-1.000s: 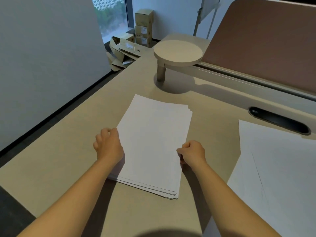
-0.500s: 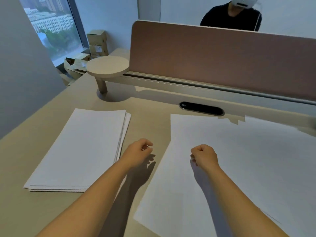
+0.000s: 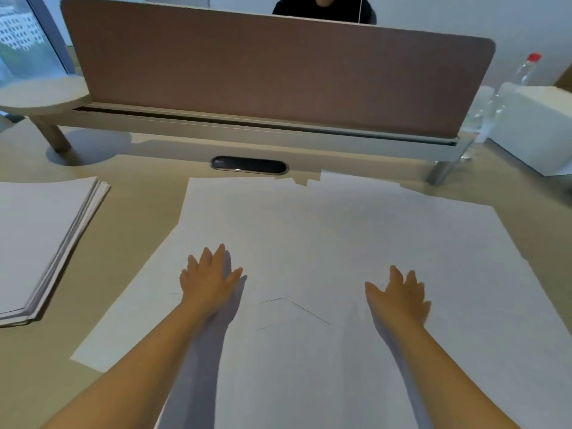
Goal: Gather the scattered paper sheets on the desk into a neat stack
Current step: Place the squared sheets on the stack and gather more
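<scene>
Several loose white paper sheets (image 3: 325, 236) lie overlapping across the middle and right of the beige desk (image 3: 145, 193). My left hand (image 3: 209, 277) is over their left part with fingers straight and spread, holding nothing. My right hand (image 3: 397, 294) is spread the same way over the sheets further right. Whether the palms touch the paper cannot be told. A squared stack of paper (image 3: 40, 239) rests at the desk's left edge, apart from both hands.
A brown divider panel (image 3: 272, 72) on a pale rail closes off the back of the desk, with a dark cable slot (image 3: 249, 165) below it. A round shelf (image 3: 40, 94) stands back left. A clear bottle (image 3: 507, 94) and white box (image 3: 535, 128) sit back right. A person sits behind the panel.
Both hands left the stack's sides, moved right to the loose sheets and opened from curled fists to spread fingers. The view swung right, so the stack now sits at the left edge.
</scene>
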`<action>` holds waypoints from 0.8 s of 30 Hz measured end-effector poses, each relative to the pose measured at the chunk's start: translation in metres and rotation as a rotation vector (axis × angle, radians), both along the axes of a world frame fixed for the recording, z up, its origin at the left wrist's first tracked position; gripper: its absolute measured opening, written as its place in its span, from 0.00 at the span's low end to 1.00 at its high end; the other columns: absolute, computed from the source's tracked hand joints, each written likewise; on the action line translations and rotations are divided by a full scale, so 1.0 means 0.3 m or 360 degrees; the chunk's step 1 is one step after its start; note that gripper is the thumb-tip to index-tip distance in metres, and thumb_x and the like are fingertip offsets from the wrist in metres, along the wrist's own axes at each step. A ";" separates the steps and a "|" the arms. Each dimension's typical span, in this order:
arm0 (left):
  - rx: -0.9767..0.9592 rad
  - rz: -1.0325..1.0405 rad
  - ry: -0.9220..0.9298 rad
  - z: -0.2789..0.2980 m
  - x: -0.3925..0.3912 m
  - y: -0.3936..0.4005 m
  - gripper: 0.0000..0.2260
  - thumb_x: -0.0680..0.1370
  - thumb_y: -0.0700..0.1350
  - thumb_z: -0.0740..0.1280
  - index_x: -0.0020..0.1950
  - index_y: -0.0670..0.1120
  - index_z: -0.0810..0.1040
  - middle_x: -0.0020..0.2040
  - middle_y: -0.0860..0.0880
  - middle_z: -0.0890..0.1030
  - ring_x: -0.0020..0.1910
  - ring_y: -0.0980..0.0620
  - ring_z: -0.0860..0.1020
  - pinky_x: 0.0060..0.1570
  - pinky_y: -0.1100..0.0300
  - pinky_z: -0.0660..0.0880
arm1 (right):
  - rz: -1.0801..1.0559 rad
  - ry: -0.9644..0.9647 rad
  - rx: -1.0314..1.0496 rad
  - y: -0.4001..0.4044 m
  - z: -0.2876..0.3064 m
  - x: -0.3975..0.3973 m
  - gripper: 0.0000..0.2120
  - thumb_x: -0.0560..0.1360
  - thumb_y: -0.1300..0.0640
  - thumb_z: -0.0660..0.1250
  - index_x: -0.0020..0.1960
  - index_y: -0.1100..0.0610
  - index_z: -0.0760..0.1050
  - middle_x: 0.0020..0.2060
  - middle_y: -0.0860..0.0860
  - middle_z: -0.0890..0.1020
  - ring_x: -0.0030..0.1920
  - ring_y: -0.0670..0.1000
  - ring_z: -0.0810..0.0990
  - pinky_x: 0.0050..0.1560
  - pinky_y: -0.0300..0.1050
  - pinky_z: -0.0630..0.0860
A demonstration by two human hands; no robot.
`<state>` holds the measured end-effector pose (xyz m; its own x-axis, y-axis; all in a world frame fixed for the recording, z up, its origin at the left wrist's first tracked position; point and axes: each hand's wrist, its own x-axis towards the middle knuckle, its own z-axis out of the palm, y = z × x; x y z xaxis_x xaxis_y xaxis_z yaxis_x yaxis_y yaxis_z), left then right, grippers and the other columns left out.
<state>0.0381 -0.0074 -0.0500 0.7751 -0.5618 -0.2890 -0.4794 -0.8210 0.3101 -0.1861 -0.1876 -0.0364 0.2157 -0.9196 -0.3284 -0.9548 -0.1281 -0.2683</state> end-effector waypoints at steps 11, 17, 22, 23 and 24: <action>0.0350 -0.0540 -0.0126 -0.044 0.008 -0.047 0.26 0.78 0.64 0.45 0.75 0.61 0.43 0.77 0.53 0.39 0.75 0.39 0.38 0.71 0.39 0.40 | 0.0309 0.0127 0.0126 -0.026 -0.098 -0.026 0.38 0.76 0.35 0.46 0.75 0.52 0.33 0.75 0.54 0.34 0.75 0.57 0.33 0.72 0.58 0.34; -0.0141 -0.0378 0.0216 -0.006 0.013 -0.058 0.27 0.78 0.62 0.45 0.75 0.53 0.57 0.77 0.52 0.55 0.76 0.43 0.51 0.73 0.50 0.49 | 0.0598 -0.0081 0.0153 -0.002 -0.093 0.044 0.37 0.76 0.36 0.51 0.76 0.49 0.38 0.76 0.49 0.37 0.75 0.53 0.34 0.73 0.54 0.32; -0.0619 0.0455 0.0288 0.021 0.038 -0.098 0.21 0.79 0.48 0.60 0.71 0.42 0.65 0.70 0.41 0.68 0.69 0.41 0.67 0.67 0.48 0.65 | -0.0098 -0.0477 0.0040 -0.018 -0.042 0.064 0.36 0.73 0.46 0.65 0.74 0.57 0.56 0.73 0.55 0.61 0.73 0.57 0.59 0.72 0.56 0.60; -0.0632 0.0592 0.0408 0.028 0.049 -0.114 0.23 0.79 0.48 0.62 0.71 0.40 0.64 0.70 0.40 0.68 0.69 0.39 0.67 0.66 0.47 0.65 | -0.0206 -0.0476 0.0073 -0.021 -0.033 0.077 0.36 0.72 0.48 0.67 0.73 0.58 0.57 0.71 0.55 0.64 0.71 0.59 0.62 0.70 0.56 0.63; -0.0682 0.0727 0.0576 0.035 0.061 -0.130 0.25 0.78 0.49 0.63 0.71 0.39 0.64 0.70 0.39 0.67 0.68 0.38 0.67 0.65 0.46 0.67 | -0.0272 -0.0459 0.0129 -0.024 -0.027 0.092 0.36 0.71 0.50 0.68 0.73 0.59 0.58 0.69 0.55 0.66 0.69 0.60 0.64 0.68 0.56 0.65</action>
